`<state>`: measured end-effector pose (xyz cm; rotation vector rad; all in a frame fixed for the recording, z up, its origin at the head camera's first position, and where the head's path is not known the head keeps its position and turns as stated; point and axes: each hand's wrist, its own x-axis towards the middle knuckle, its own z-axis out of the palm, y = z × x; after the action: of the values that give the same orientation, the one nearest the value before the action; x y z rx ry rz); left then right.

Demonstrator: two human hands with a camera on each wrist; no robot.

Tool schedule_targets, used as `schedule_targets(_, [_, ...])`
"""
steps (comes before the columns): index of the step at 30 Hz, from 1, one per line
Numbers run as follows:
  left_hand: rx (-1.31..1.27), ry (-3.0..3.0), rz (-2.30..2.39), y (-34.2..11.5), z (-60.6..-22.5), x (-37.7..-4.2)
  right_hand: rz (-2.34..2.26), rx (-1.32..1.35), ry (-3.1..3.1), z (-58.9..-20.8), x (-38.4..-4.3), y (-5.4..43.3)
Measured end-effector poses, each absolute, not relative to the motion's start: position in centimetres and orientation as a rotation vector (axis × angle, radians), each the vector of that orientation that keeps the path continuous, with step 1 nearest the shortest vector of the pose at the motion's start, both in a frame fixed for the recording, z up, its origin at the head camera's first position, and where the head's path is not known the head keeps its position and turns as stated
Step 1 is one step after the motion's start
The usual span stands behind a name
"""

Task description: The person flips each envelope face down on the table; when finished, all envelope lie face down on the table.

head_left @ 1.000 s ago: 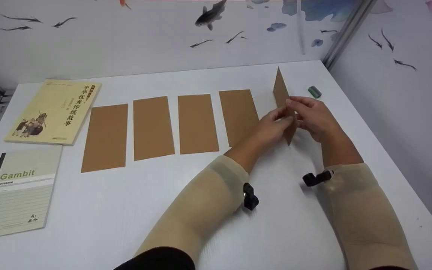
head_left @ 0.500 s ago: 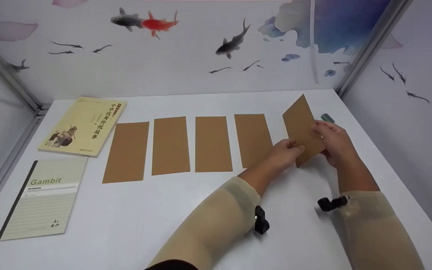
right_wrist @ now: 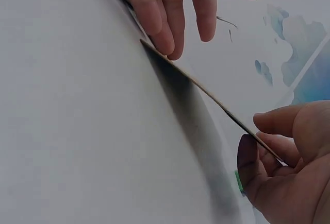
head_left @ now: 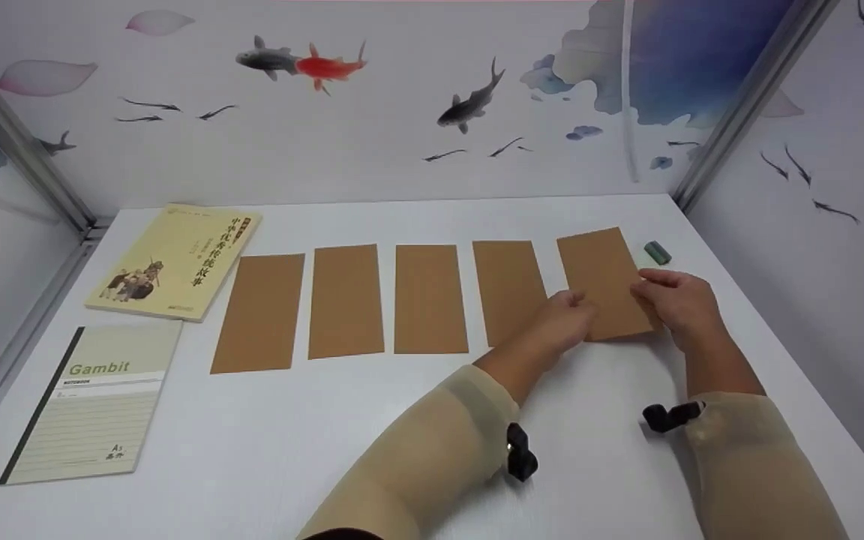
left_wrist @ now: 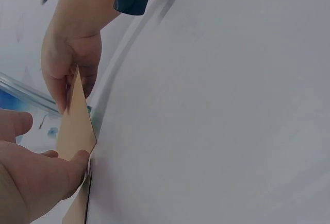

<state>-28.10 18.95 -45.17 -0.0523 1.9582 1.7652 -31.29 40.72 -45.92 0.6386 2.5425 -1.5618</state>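
Note:
A brown cardboard rectangle (head_left: 601,277), tilted with its right side raised off the white table, lies between both hands. My right hand (head_left: 683,304) pinches its right edge between thumb and fingers, plain in the right wrist view. At the lower left edge my left hand (head_left: 563,322) touches the card; in the right wrist view its fingers (right_wrist: 175,18) are fairly straight, tips against the card's edge, with no thumb closed over it. Left of it, several matching cards lie flat in a row, the nearest card (head_left: 511,285) partly hidden by my left hand.
A green eraser-like block (head_left: 657,253) sits just behind the right hand. At the left lie a yellow book (head_left: 177,262) and a Gambit notebook (head_left: 94,405). A printed wall panel (head_left: 372,165) rises along the table's back edge.
The card has gone from nearly upright to almost flat, its face turning upward. My left hand has loosened from a pinch to a touch. The head view has tilted up.

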Motion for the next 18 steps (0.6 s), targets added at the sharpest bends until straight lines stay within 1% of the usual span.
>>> schedule_targets(7, [-0.084, 1.981, 1.724, 18.77, -45.22, -28.1, -1.403, 0.711, 2.529, -45.98, -31.38, 41.07])
schedule_targets(18, [-0.1, 1.978, 1.738, 18.45, -45.45, -27.75, -1.399, 0.712, 2.548, -45.94, -31.6, 40.68])
